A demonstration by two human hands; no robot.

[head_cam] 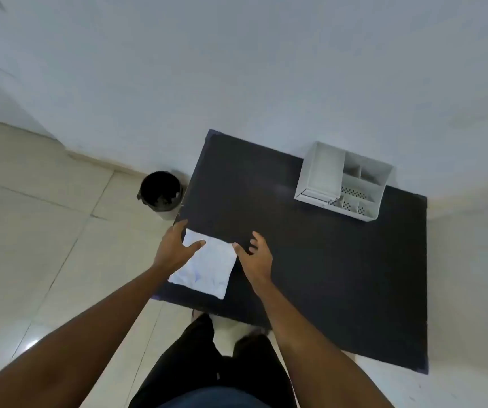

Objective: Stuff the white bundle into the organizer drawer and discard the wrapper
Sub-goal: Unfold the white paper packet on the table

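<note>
Standing at a dark table (325,275) pushed against a pale wall, a person reaches both bare arms forward over it. One table, largest thing here. At its far right corner sits one white organizer (344,184), its drawer (315,195) at the lower left front, seemingly shut, with open perforated compartments beside it. On the tiled floor just left of the table stands one black-lined bin (160,194), the likely place for the wrapper.

Near the table's front left edge lies one white bundle (207,266), flat, crinkled and pouch-like. It looks light and soft, probably in thin plastic or paper that may be slippery and will crumple without harm. I cannot tell wrapper from contents.

Two hands frame its far end. The left hand (173,248) is spread, thumb resting on the bundle's top edge, fingers past its corner; nothing is gripped. The right hand (254,256) is loose and spread, thumb tip at the bundle's right corner, holding nothing. Pinching those two far corners seems the sensible hold.
</note>
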